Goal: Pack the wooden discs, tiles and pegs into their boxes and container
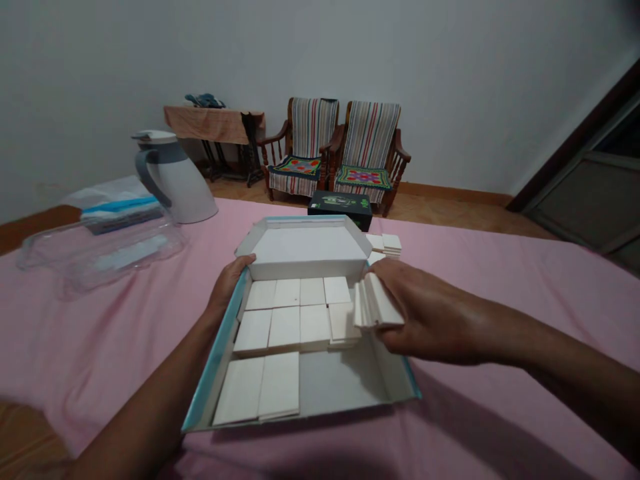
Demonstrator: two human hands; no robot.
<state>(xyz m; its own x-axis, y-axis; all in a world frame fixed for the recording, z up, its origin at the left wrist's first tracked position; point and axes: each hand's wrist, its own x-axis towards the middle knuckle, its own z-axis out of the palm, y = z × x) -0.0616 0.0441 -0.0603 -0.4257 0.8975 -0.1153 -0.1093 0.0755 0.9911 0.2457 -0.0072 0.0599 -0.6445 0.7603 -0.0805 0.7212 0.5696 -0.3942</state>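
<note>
A shallow cardboard box (345, 380), white inside with blue-green edges, lies in front of me, its flap raised at the far side. Rows of white rectangular tiles (285, 327) lie flat in it, and bare bottom shows at the near right. My left hand (227, 283) is closed on the box's left wall, near its far corner. Over the box's right side, my right hand (425, 310) grips a small stack of white tiles (375, 303) with their edges turned toward me. More white tiles (391, 243) are piled beyond the box, partly hidden by my right hand.
A pink cloth (500, 300) covers the table. At the left stand a white and grey jug (183, 180), a clear plastic tray (120, 253) and a blue-white packet (123, 210). A black box (343, 207) sits at the far edge; two wooden chairs (315, 133) stand beyond.
</note>
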